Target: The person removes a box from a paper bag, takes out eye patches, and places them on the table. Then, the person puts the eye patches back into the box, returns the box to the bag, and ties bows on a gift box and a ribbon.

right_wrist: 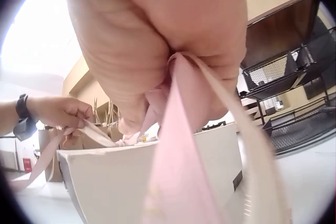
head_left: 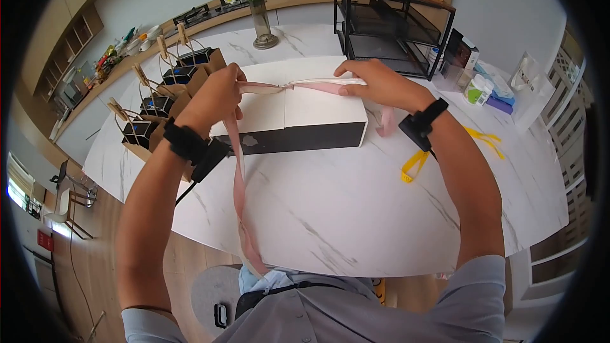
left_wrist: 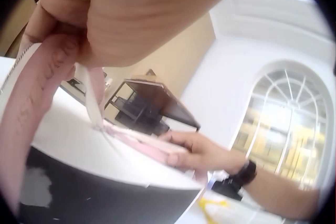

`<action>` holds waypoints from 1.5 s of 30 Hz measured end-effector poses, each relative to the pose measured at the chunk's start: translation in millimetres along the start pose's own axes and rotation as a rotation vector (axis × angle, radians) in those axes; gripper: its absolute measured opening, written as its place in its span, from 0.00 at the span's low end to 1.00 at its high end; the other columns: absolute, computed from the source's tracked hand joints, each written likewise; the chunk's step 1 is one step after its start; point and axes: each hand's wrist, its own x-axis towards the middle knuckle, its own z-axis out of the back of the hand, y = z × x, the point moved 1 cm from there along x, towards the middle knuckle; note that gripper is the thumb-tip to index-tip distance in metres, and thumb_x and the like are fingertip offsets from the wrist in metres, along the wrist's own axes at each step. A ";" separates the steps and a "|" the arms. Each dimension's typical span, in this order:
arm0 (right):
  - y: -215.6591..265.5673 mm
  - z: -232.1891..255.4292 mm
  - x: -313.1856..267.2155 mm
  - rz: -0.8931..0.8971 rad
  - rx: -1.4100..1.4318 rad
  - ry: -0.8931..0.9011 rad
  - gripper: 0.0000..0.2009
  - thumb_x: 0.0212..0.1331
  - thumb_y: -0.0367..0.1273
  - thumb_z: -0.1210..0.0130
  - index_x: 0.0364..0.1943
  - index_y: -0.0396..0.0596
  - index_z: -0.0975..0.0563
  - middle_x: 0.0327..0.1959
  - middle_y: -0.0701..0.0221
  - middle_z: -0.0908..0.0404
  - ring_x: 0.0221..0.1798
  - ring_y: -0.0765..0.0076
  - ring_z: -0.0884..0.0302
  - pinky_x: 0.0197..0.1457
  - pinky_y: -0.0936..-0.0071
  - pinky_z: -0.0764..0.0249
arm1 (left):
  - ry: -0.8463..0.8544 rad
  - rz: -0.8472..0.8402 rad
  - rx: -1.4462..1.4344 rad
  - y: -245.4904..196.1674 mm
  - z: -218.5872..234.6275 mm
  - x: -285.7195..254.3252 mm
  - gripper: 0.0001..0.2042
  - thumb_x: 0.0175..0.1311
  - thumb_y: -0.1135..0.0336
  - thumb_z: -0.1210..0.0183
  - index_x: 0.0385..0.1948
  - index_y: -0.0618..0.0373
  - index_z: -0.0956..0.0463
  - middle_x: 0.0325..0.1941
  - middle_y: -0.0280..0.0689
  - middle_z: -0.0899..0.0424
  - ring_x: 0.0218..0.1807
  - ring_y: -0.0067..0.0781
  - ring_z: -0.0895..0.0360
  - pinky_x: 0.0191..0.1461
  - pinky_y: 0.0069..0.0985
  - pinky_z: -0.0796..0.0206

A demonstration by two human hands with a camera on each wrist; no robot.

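Note:
A white box [head_left: 324,108] with a black front side lies on the marble-patterned table [head_left: 356,209]. Across its top runs a pink and cream ribbon [head_left: 260,88], with a twisted crossing near the middle. My left hand [head_left: 216,98] grips one end above the box's left part, and a long tail drops past the front to the table's near edge. At the right, my right hand [head_left: 381,82] pinches the other end between thumb and fingers. Lettering shows on the ribbon [left_wrist: 34,100] in the left wrist view. In the right wrist view, two ribbon strands [right_wrist: 181,145] hang from the right hand.
Several brown paper bags [head_left: 181,98] with black boxes inside stand left of the box. Behind are a flower vase [head_left: 262,25] and a black mesh rack [head_left: 391,28]. A yellow tape [head_left: 414,166] lies at right, near a white bottle [head_left: 478,89] and small packages.

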 end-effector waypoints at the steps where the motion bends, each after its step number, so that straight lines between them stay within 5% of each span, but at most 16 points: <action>1: -3.8 3.8 -5.8 -0.011 0.035 0.003 0.21 0.65 0.40 0.40 0.56 0.42 0.23 0.57 0.49 0.21 0.64 0.47 0.26 0.64 0.58 0.29 | -0.002 0.000 0.000 6.0 2.0 3.5 0.11 0.65 0.78 0.51 0.47 0.72 0.27 0.35 0.61 0.18 0.38 0.57 0.15 0.43 0.42 0.22; 3: -22.6 4.3 -10.9 0.044 0.013 -0.007 0.24 0.64 0.44 0.39 0.57 0.41 0.23 0.57 0.50 0.20 0.66 0.46 0.28 0.65 0.57 0.31 | -0.072 -0.307 0.362 25.2 5.7 9.2 0.11 0.69 0.76 0.54 0.48 0.70 0.27 0.27 0.45 0.20 0.34 0.40 0.15 0.34 0.35 0.26; 5: -38.2 1.2 -19.2 0.025 0.035 -0.086 0.20 0.62 0.40 0.37 0.52 0.41 0.20 0.46 0.54 0.16 0.50 0.51 0.19 0.53 0.64 0.26 | -0.047 -0.334 0.416 31.8 8.4 -0.2 0.11 0.67 0.76 0.52 0.45 0.69 0.24 0.30 0.48 0.19 0.35 0.46 0.17 0.39 0.36 0.27; 7: -54.9 -8.4 -19.8 0.051 0.047 -0.062 0.26 0.64 0.45 0.37 0.60 0.42 0.24 0.47 0.52 0.16 0.50 0.51 0.18 0.52 0.62 0.25 | 0.115 -0.330 0.534 42.9 10.7 -5.1 0.10 0.63 0.77 0.50 0.42 0.69 0.22 0.33 0.52 0.17 0.39 0.53 0.19 0.47 0.37 0.28; 9: -67.8 -26.6 -20.7 -0.109 0.104 -0.143 0.35 0.64 0.51 0.38 0.67 0.42 0.31 0.37 0.59 0.16 0.38 0.63 0.18 0.38 0.70 0.25 | 0.136 -0.330 0.628 44.7 4.4 -13.7 0.08 0.60 0.78 0.49 0.36 0.66 0.20 0.37 0.52 0.17 0.43 0.56 0.20 0.51 0.40 0.29; 11: -40.1 -26.2 -29.1 -0.204 0.351 -0.030 0.37 0.64 0.53 0.38 0.67 0.41 0.33 0.33 0.65 0.20 0.31 0.72 0.23 0.31 0.75 0.32 | -0.187 -0.526 0.735 46.4 -7.9 -25.2 0.06 0.59 0.78 0.48 0.33 0.64 0.22 0.40 0.52 0.19 0.44 0.55 0.20 0.51 0.42 0.29; 13: -26.2 -32.6 -28.2 -0.306 0.591 0.094 0.39 0.64 0.55 0.39 0.68 0.40 0.35 0.28 0.71 0.23 0.24 0.80 0.29 0.23 0.81 0.38 | -0.233 -0.502 0.820 54.1 -20.6 -23.5 0.05 0.60 0.79 0.48 0.35 0.62 0.24 0.42 0.51 0.21 0.43 0.56 0.19 0.50 0.44 0.28; 15: -26.2 -43.7 -25.2 -0.378 0.595 0.072 0.30 0.62 0.57 0.39 0.50 0.43 0.26 0.25 0.78 0.28 0.19 0.86 0.42 0.20 0.83 0.48 | -0.234 -0.239 0.803 59.4 -26.1 -19.0 0.10 0.59 0.79 0.47 0.42 0.67 0.26 0.42 0.57 0.20 0.42 0.60 0.17 0.49 0.49 0.25; 19: -25.2 -38.0 -25.4 -0.400 0.670 0.110 0.30 0.67 0.53 0.42 0.59 0.41 0.28 0.23 0.80 0.33 0.17 0.88 0.46 0.18 0.85 0.52 | -0.215 -0.157 0.588 71.9 -21.5 -15.1 0.10 0.60 0.80 0.48 0.43 0.69 0.29 0.38 0.60 0.19 0.44 0.62 0.19 0.49 0.50 0.26; 25: -39.0 -40.4 -43.0 -0.382 0.722 0.072 0.26 0.68 0.49 0.43 0.58 0.42 0.27 0.24 0.82 0.36 0.17 0.88 0.48 0.18 0.85 0.51 | -0.319 -0.313 0.452 69.2 -27.6 -22.3 0.07 0.61 0.80 0.50 0.41 0.70 0.31 0.35 0.59 0.18 0.43 0.64 0.20 0.50 0.51 0.29; 28: -25.7 -22.2 -76.8 -0.436 0.711 0.051 0.22 0.67 0.48 0.42 0.49 0.41 0.26 0.23 0.79 0.33 0.17 0.85 0.42 0.18 0.83 0.45 | -0.195 -0.302 0.256 58.7 -33.6 -31.0 0.08 0.63 0.79 0.49 0.42 0.67 0.32 0.37 0.60 0.20 0.45 0.66 0.23 0.49 0.50 0.32; 37: -41.3 -3.7 -73.5 -0.551 0.453 0.038 0.26 0.67 0.54 0.45 0.49 0.43 0.26 0.21 0.78 0.36 0.19 0.82 0.39 0.20 0.82 0.41 | -0.205 -0.358 0.313 45.8 -46.0 1.0 0.05 0.66 0.77 0.51 0.39 0.69 0.31 0.35 0.61 0.18 0.42 0.66 0.20 0.48 0.49 0.29; 41: -75.9 16.1 -75.1 -0.375 0.320 0.272 0.21 0.68 0.46 0.44 0.56 0.45 0.25 0.27 0.77 0.26 0.21 0.86 0.41 0.23 0.86 0.43 | 0.255 -0.014 0.183 14.2 2.3 -10.5 0.07 0.64 0.78 0.51 0.40 0.68 0.28 0.30 0.46 0.16 0.23 0.39 0.16 0.27 0.33 0.24; 42: -83.0 23.9 -77.6 -0.221 0.214 0.341 0.19 0.68 0.43 0.44 0.55 0.46 0.23 0.28 0.76 0.21 0.21 0.86 0.41 0.23 0.86 0.44 | 0.191 -0.326 0.373 32.2 14.2 0.2 0.06 0.63 0.78 0.50 0.39 0.67 0.26 0.27 0.43 0.16 0.21 0.37 0.17 0.23 0.31 0.26; 43: -51.8 51.6 -84.2 -0.489 0.204 0.334 0.19 0.63 0.39 0.39 0.54 0.44 0.21 0.36 0.72 0.15 0.24 0.85 0.36 0.27 0.84 0.41 | 0.117 -0.644 0.559 49.3 24.7 10.4 0.06 0.63 0.77 0.49 0.38 0.67 0.25 0.25 0.40 0.17 0.19 0.34 0.18 0.20 0.29 0.28; 45: -69.5 72.7 -92.4 -0.550 0.255 0.206 0.23 0.58 0.37 0.34 0.56 0.43 0.22 0.37 0.70 0.15 0.28 0.81 0.33 0.31 0.81 0.38 | 0.147 -0.250 0.532 7.9 54.3 1.7 0.06 0.61 0.77 0.47 0.37 0.64 0.23 0.22 0.38 0.19 0.21 0.32 0.17 0.21 0.29 0.28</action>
